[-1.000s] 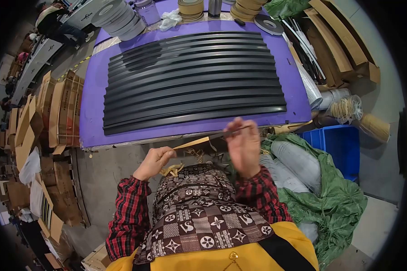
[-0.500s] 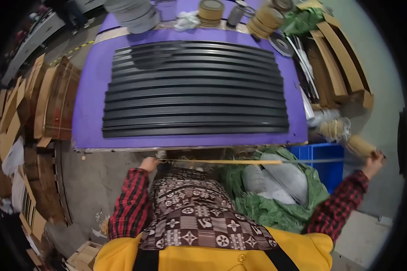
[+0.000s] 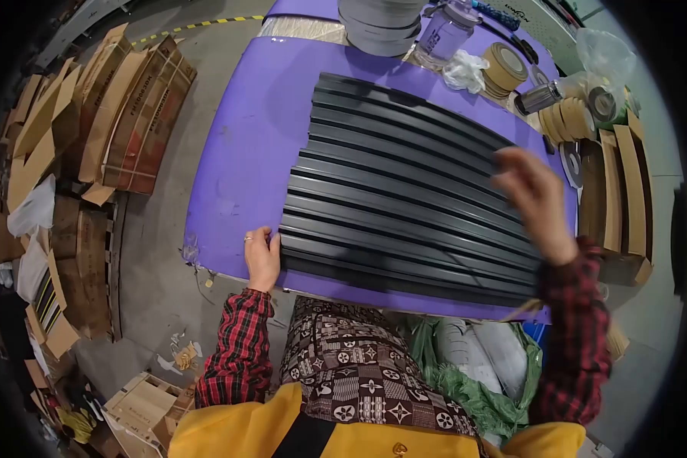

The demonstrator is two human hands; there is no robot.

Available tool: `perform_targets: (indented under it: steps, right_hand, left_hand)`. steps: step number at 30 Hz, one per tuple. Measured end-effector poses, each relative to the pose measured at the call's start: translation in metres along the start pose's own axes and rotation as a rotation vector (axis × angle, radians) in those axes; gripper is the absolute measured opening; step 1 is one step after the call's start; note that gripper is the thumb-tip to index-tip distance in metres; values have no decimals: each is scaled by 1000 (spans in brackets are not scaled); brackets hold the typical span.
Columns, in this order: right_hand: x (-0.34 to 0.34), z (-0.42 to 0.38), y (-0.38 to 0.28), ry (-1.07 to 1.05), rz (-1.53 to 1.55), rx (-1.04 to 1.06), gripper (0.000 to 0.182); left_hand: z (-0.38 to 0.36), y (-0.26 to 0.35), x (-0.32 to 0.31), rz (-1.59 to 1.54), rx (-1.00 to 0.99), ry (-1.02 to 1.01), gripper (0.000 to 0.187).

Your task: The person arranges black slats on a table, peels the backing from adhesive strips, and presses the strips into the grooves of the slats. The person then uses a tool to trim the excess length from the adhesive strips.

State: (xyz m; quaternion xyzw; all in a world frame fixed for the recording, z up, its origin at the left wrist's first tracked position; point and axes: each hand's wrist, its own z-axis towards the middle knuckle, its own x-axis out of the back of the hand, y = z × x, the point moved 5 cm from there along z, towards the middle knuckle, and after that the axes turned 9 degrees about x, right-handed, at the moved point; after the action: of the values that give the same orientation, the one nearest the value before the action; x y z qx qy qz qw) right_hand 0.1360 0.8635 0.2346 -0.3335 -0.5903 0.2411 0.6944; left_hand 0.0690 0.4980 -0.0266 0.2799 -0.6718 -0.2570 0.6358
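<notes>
Black ribbed strips (image 3: 404, 191) lie side by side on a purple-topped table (image 3: 240, 137), their ends forming a stepped edge on the left. My left hand (image 3: 263, 258) rests at the near left corner of the strips, fingers loosely extended and thumb side against their ends. Over the right part of the strips, my right hand (image 3: 534, 200) is raised, slightly blurred, fingers apart and bent with nothing visible in them. A short tan strip (image 3: 525, 309) shows at the near right table edge, partly hidden by my right sleeve.
Along the far side stand grey rolls (image 3: 379, 27), a clear bottle (image 3: 443, 37), crumpled white plastic (image 3: 466, 71), tan tape rolls (image 3: 504, 69) and a metal canister (image 3: 538, 98). Cardboard boxes (image 3: 149, 114) line the left floor; long open cartons (image 3: 626, 195) stand right. A green sack (image 3: 466, 397) sits below.
Both hands have come up from below the table's near edge to the strips. The tan band stretched between them is no longer taut there. The view has turned left.
</notes>
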Motion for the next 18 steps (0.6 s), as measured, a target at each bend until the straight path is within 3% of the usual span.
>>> perform_targets:
  steps: [3,4,5,7,13,18]
  right_hand:
    - [-184,-5,25,-322,323,-156,14]
    - [-228,-8,26,-327,348,-64,13]
    - [-258,-8,21,-378,380,-190,12]
    - [-302,-8,26,-434,333,-251,12]
    - [-341,0,35,-459,137,-310,17]
    - [-350,-3,41,-421,184,-422,20]
  left_hand:
    - [7,-1,2,-55,80,-90,14]
    - [8,0,3,-57,98,-96,14]
    - [9,3,3,-64,59,-88,13]
    - [9,4,4,-66,13,-78,12]
    - [11,4,4,-62,12,-96,11]
    - [10,4,5,-77,-33,-73,12]
